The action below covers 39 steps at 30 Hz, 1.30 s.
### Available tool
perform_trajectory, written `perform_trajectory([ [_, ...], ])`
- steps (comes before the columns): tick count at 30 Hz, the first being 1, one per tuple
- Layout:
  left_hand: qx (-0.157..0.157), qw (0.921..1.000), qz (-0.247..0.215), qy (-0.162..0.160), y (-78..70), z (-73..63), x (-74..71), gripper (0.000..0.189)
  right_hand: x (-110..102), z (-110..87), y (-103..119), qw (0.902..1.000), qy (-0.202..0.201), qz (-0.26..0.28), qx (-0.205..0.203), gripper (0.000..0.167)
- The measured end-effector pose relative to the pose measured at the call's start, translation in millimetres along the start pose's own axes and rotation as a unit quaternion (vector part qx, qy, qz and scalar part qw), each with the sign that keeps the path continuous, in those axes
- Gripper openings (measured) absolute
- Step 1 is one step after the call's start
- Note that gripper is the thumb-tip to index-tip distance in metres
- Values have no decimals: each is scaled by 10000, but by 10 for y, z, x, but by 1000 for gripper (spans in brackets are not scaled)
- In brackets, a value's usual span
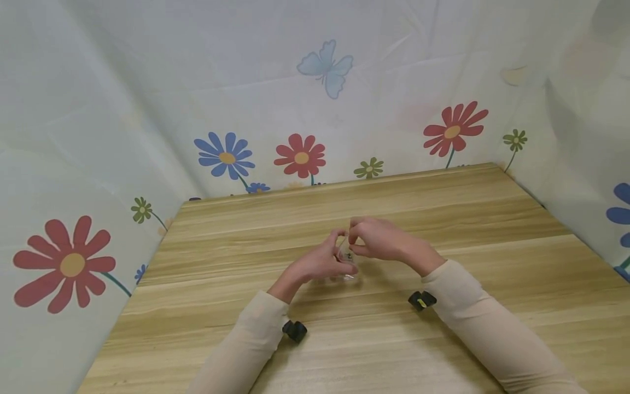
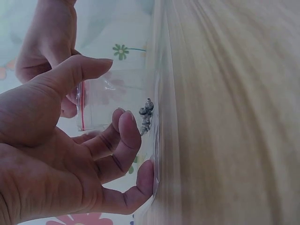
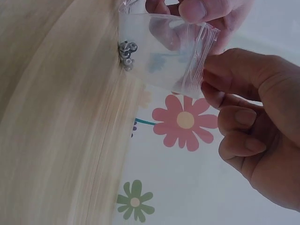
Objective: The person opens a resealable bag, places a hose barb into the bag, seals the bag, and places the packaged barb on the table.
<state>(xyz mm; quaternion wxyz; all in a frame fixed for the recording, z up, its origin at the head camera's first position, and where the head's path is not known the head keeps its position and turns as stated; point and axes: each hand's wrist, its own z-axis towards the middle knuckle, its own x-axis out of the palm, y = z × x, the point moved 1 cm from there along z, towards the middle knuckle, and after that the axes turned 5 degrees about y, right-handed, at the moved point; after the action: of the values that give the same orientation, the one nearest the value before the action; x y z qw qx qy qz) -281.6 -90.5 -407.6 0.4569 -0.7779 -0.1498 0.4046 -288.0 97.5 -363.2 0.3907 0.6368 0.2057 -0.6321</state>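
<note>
A small clear zip-lock bag (image 3: 164,65) stands on the wooden table between both hands. Along its top edge runs a red line, visible in the left wrist view. Several small silvery metal pieces (image 3: 127,54) lie clustered at its bottom; they look like screws or nuts. My right hand (image 1: 379,239) pinches the bag's top edge between thumb and forefinger, the other fingers curled in. Thumb and bent fingers of my left hand (image 1: 322,260) are curled round the bag's side, low over the table. More clear plastic (image 2: 158,173) lies on the tabletop under the left fingertips.
The wood-grain table (image 1: 236,235) reaches back to a pale cloth (image 1: 256,104) printed with flowers and a butterfly, which also hangs at both sides. A dark wrist device sits at the left cuff (image 1: 295,331), another at the right cuff (image 1: 421,300).
</note>
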Motion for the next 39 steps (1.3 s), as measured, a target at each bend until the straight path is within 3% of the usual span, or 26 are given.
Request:
perform_trajectory([
  [5, 77, 10000, -43, 25, -3, 1, -1, 97, -9, -61, -17, 9997, -10, 219, -71, 7],
  [15, 171, 9998, -108, 40, 4, -4, 2, 94, -2, -115, 20, 9994, 222, 103, -254, 5],
  [28, 157, 9998, -114, 43, -18, -1, -11, 98, -18, -138, 24, 9938, 728, 669, -504, 14],
  [33, 136, 9998, 169, 11, -46, -11, -16, 81, -22, -146, 16, 9916, 983, 744, -387, 15],
  [39, 2, 9997, -244, -43, -60, -16, -14, 61, -26, -144, -21, 9934, 855, 569, -511, 18],
])
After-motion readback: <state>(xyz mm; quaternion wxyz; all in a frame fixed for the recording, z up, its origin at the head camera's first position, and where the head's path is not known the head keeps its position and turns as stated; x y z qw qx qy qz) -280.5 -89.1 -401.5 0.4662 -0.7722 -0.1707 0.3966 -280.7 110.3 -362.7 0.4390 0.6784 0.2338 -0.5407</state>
